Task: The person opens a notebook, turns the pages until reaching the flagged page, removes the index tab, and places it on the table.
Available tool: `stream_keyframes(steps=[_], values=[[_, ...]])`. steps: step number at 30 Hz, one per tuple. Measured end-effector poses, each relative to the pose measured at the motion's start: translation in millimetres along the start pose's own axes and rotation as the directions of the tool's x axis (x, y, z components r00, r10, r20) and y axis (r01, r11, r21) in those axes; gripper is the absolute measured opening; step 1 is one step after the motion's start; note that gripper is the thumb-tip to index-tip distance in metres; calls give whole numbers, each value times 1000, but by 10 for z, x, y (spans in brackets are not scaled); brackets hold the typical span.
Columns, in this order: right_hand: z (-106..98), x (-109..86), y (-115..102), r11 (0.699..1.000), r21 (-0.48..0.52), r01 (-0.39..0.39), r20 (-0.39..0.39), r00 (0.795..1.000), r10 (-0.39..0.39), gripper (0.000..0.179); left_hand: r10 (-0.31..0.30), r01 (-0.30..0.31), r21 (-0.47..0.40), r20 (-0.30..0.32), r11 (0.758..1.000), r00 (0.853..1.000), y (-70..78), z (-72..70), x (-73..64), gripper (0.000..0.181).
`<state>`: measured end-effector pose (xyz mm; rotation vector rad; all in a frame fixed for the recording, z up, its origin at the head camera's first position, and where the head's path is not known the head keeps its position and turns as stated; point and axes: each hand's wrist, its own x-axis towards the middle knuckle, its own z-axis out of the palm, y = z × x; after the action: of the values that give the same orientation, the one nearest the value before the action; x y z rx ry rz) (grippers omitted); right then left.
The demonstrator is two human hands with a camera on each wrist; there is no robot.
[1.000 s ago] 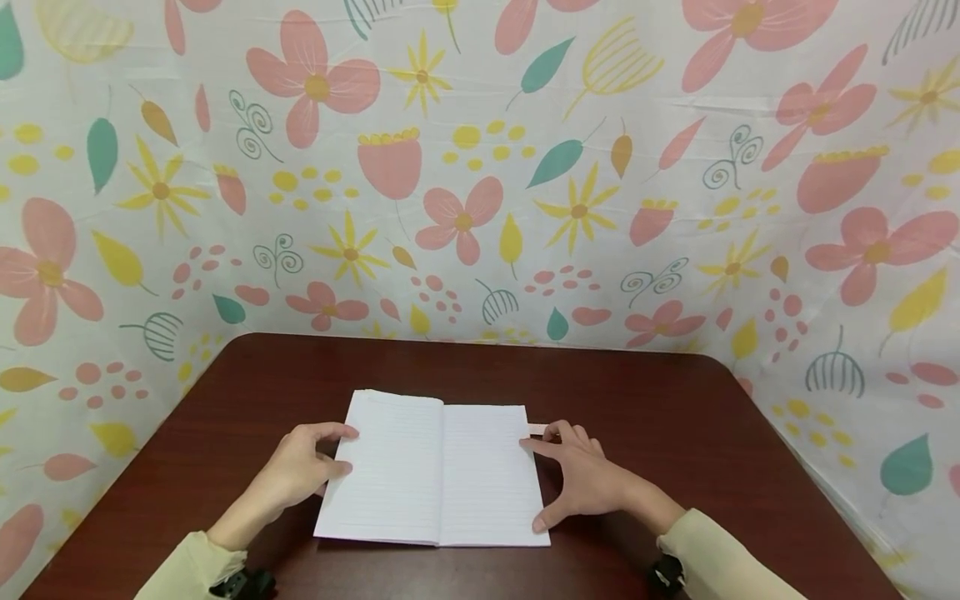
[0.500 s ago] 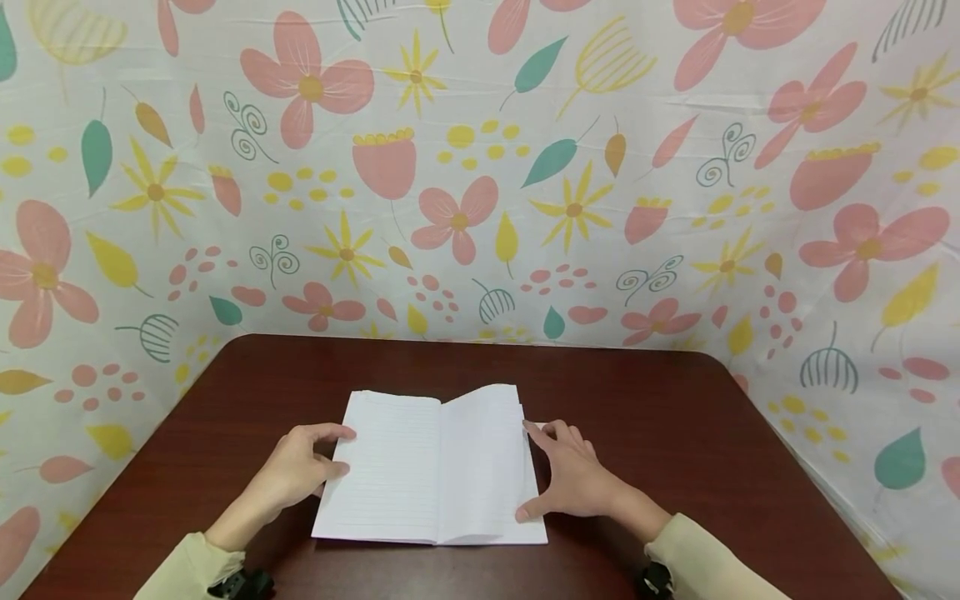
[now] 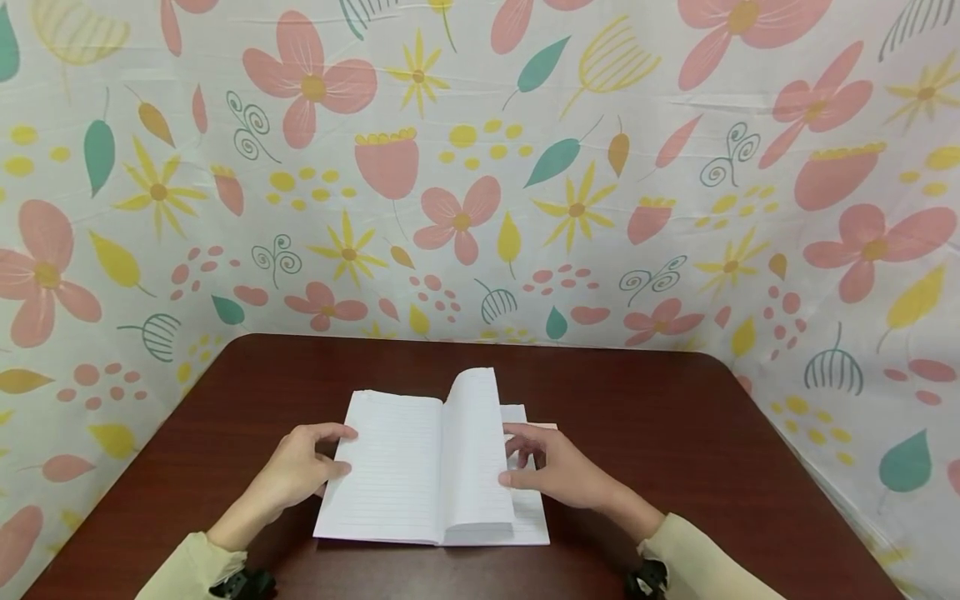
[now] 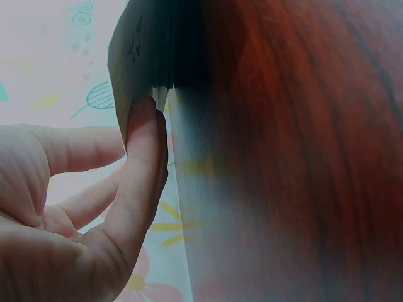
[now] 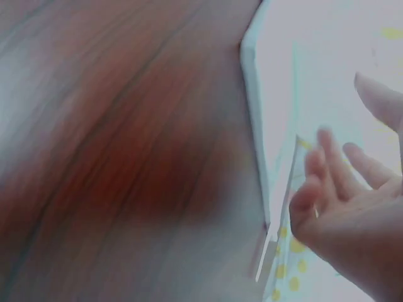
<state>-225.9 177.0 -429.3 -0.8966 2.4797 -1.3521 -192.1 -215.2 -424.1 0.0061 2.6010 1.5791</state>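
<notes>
A lined notebook lies open on the dark red-brown table. My left hand grips its left edge, and the left wrist view shows fingers against the notebook's dim cover side. One right-hand page stands raised and bowed toward the spine, over another page. My right hand is at that raised page's outer edge, thumb and index fingertip touching it. In the right wrist view the right hand's thumb is spread apart from the fingers; the page there is washed out.
A thin white strip sticks out past the notebook's right side. The wooden table has rounded far corners. Behind it hangs a white cloth printed with flowers and leaves. Dark bands are on both wrists.
The right-hand page has lifted from nearly flat and bowed left toward the spine. My right hand has moved left along with it. My left hand stays in place.
</notes>
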Motion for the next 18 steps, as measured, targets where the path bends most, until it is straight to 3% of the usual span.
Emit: stream_keyframes(steps=[3,6,9,18], values=[[37,49,-47,986,165,-16,20,1000,13,68,-3,3,3,2,1000,1000,-2,2,-2,44],[93,105,-104,965,260,-45,34,999,38,70,-2,2,2,5,1000,1000,-3,-2,-2,44],[161,163,-166,950,302,-75,44,997,64,71,-1,1,1,8,1000,1000,0,-6,-4,45],[363,352,-347,935,350,-64,81,996,38,70,-10,10,25,8,1000,1000,27,-5,-13,43]])
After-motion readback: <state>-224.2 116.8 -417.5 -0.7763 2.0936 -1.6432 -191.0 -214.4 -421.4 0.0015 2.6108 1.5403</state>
